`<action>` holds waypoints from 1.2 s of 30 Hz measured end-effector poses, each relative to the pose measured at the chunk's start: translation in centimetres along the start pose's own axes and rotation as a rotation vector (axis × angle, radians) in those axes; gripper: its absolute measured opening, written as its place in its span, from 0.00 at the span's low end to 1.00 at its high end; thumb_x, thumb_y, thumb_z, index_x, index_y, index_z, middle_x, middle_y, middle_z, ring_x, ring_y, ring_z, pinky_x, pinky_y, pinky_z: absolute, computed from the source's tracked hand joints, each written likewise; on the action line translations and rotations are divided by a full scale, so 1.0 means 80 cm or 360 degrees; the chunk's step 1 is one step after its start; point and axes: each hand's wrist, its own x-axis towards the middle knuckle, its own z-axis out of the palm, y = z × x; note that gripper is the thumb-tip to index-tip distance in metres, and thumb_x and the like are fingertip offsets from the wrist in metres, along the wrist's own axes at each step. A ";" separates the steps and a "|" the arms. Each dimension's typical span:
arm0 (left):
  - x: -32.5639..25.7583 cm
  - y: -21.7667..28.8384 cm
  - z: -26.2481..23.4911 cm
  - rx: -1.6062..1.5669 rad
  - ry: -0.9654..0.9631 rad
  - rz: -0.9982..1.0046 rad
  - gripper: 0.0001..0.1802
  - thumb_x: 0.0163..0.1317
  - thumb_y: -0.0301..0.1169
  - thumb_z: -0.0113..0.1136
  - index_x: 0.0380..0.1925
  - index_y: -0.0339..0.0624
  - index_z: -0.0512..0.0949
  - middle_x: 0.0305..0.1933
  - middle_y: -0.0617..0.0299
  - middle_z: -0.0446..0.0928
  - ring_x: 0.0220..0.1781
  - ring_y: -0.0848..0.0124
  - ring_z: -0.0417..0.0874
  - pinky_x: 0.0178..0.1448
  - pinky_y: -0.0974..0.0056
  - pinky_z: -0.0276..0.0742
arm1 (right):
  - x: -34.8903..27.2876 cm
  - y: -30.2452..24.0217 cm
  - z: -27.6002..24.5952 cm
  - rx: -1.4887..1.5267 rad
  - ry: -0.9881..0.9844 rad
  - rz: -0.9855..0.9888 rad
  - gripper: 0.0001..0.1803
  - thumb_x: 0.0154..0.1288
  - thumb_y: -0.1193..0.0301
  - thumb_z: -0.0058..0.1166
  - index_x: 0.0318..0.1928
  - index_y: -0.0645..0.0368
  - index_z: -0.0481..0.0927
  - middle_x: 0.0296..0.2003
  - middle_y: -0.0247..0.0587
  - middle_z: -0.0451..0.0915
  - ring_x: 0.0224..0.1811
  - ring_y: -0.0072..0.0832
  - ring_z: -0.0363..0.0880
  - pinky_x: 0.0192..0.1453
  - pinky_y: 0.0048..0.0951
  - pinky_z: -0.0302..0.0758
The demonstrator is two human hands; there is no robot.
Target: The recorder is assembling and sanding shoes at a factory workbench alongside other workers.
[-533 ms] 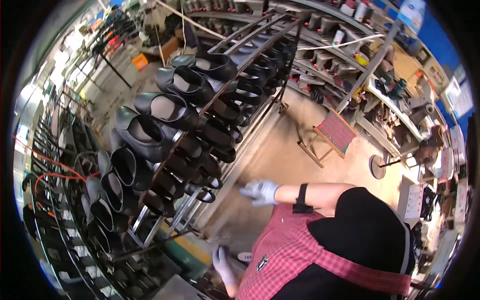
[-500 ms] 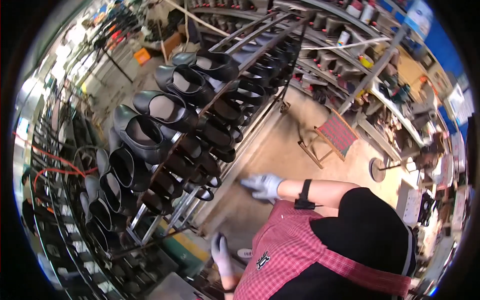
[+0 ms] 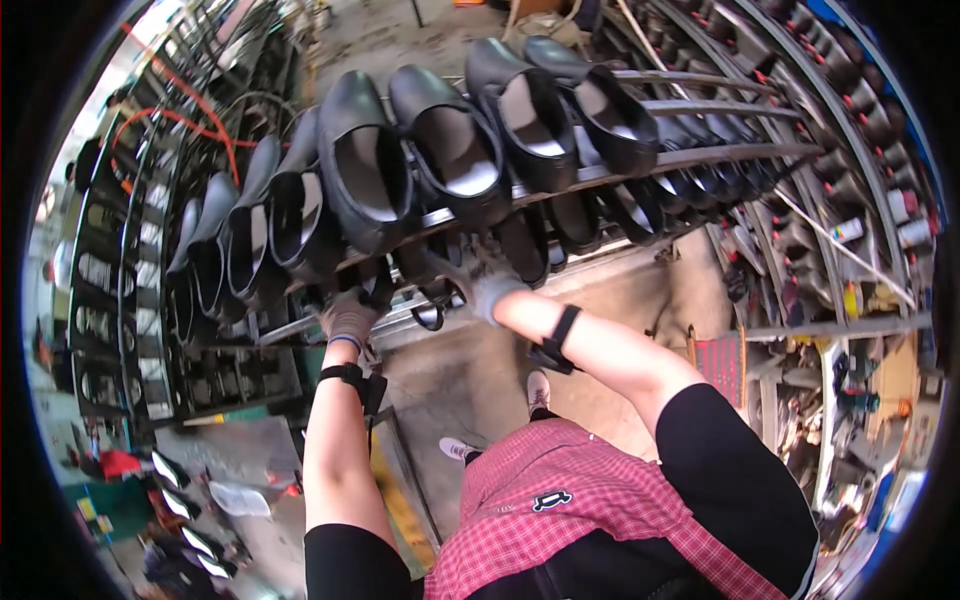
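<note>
Under the top row of black rubber boots [image 3: 440, 150] on the metal rack [image 3: 700, 155], both your gloved hands are up among the lower boots. Your left hand [image 3: 352, 318] is at the underside of the rack, fingers curled around the lower part of a black boot [image 3: 372, 285] hanging just above it; it looks closed on that boot, though the boot's shadow hides the fingertips. Your right hand [image 3: 490, 290] reaches further in, touching a second dark boot [image 3: 525, 245] in the lower row beside the first one; whether those fingers are closed or spread you cannot tell, since the boot and rail cover them. Each wrist wears a black strap [image 3: 555, 340]. The two hands are near each other, with a rack rail running between and just below them. Above them four large boots lie tilted with their open shafts facing you, and more boots curve away to your left. Below, your shoes [image 3: 538, 388] stand on the concrete floor [image 3: 460, 370], and your red checked apron [image 3: 560, 510] fills the lower edge.
</note>
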 end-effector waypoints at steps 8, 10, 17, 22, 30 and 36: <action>-0.253 -0.087 0.063 -0.0287 0.0624 0.0015 0.24 0.38 0.50 0.80 0.28 0.44 0.86 0.33 0.51 0.83 0.47 0.49 0.82 0.64 0.45 0.72 | 0.097 -0.041 0.028 -0.0080 -0.0124 -0.0105 0.43 0.55 0.39 0.63 0.66 0.51 0.77 0.73 0.65 0.63 0.78 0.59 0.57 0.82 0.55 0.52; -0.364 -0.104 0.086 -0.0352 0.0779 -0.0006 0.21 0.38 0.46 0.80 0.21 0.43 0.83 0.33 0.51 0.81 0.46 0.47 0.78 0.53 0.46 0.74 | 0.081 -0.067 0.044 -0.0113 0.0015 -0.0282 0.43 0.53 0.37 0.64 0.62 0.52 0.80 0.71 0.66 0.66 0.77 0.59 0.59 0.81 0.55 0.52; -0.671 -0.194 0.145 -0.0478 0.0673 -0.0929 0.24 0.35 0.52 0.82 0.19 0.47 0.83 0.35 0.51 0.78 0.49 0.46 0.76 0.58 0.43 0.71 | -0.067 -0.271 0.083 0.0340 -0.0462 -0.1292 0.37 0.44 0.39 0.74 0.48 0.52 0.86 0.55 0.58 0.78 0.62 0.57 0.74 0.70 0.53 0.68; -0.751 -0.333 0.209 -0.0441 0.0827 -0.1444 0.25 0.36 0.51 0.82 0.25 0.43 0.84 0.44 0.45 0.78 0.53 0.45 0.77 0.59 0.45 0.72 | -0.116 -0.481 0.141 0.1088 -0.1085 -0.1725 0.37 0.39 0.47 0.82 0.47 0.54 0.84 0.52 0.54 0.78 0.59 0.52 0.76 0.65 0.46 0.72; -0.726 -0.606 0.293 -0.0466 0.0479 -0.1796 0.26 0.41 0.51 0.80 0.35 0.45 0.88 0.53 0.47 0.80 0.58 0.45 0.77 0.67 0.46 0.71 | -0.084 -0.836 0.338 -0.0069 -0.0671 -0.2004 0.34 0.49 0.48 0.71 0.52 0.58 0.81 0.61 0.60 0.74 0.70 0.55 0.66 0.78 0.52 0.57; -0.702 -0.608 0.287 -0.0676 0.1073 -0.1664 0.20 0.57 0.34 0.72 0.48 0.39 0.82 0.59 0.49 0.77 0.62 0.48 0.76 0.70 0.45 0.69 | -0.099 -0.794 0.382 0.0366 -0.0432 -0.2105 0.39 0.57 0.54 0.69 0.66 0.58 0.74 0.67 0.58 0.70 0.72 0.53 0.65 0.78 0.56 0.59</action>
